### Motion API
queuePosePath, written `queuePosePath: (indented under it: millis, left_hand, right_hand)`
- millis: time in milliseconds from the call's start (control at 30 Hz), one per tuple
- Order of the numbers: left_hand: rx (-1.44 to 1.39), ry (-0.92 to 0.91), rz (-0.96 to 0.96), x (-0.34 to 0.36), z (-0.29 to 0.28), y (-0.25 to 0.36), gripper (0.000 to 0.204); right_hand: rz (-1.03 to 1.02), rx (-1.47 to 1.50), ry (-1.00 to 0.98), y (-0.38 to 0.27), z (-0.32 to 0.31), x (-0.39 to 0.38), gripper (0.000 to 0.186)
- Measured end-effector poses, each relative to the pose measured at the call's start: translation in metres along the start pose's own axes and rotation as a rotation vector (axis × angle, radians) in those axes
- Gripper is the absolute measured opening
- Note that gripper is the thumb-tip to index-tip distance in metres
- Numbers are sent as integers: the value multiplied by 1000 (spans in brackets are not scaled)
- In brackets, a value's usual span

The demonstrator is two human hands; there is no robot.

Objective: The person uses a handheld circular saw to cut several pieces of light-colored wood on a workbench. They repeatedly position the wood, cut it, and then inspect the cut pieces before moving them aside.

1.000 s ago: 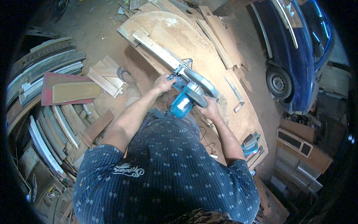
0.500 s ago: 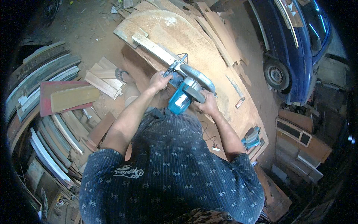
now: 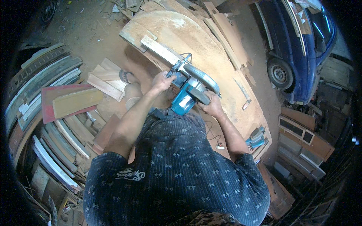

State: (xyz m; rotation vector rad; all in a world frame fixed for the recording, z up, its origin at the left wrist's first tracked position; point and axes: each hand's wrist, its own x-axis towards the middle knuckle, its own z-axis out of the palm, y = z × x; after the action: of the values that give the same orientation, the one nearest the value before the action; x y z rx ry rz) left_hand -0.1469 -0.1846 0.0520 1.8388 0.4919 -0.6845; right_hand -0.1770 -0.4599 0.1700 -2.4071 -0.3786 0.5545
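Observation:
A teal circular saw (image 3: 184, 98) with a grey blade guard rests over a pale wooden plank (image 3: 160, 49) at the near edge of a dusty worktable (image 3: 200, 39). My right hand (image 3: 212, 104) is wrapped round its dark rear handle. At the front of the saw, my left hand (image 3: 163, 81) is closed on its base; the fingertips are partly hidden. The plank runs out ahead of the saw toward the far left. Where the blade meets the wood is hidden by the saw body.
A second teal power tool (image 3: 256, 138) lies at the table's right end, and a flat tool (image 3: 241, 88) nearer its middle. Long boards (image 3: 226, 35) lie along the far side. Curved wood pieces (image 3: 45, 84) are stacked at left. A blue car (image 3: 292, 49) stands at right.
The saw has moved slightly along the plank toward its far left end, with both hands still on it. The view has shifted a little.

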Motion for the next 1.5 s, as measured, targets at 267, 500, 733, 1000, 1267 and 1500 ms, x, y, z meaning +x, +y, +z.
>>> queuePosePath:
  millis: [267,500,733,1000,1267,1500]
  left_hand:
    - [-27,-1,17,22,-18,-18,50]
    - [-39,4,28,36,-37,-29,48]
    - [-95,9,38,45,-57,-37,47]
    - [-92,1,33,54,-88,-33,42]
    - [-292,-24,17,53,-121,-22,33]
    - [-239,-40,25,53,-152,-15,38]
  right_hand:
    - [-19,-7,-42,-30,-1,22,33]
    - [-21,47,16,-35,15,36,33]
    - [-6,12,19,-55,20,53,33]
    - [-19,47,-17,-59,37,75,31]
    - [-21,94,22,-87,44,98,32]
    - [54,164,-19,-110,48,118,34]
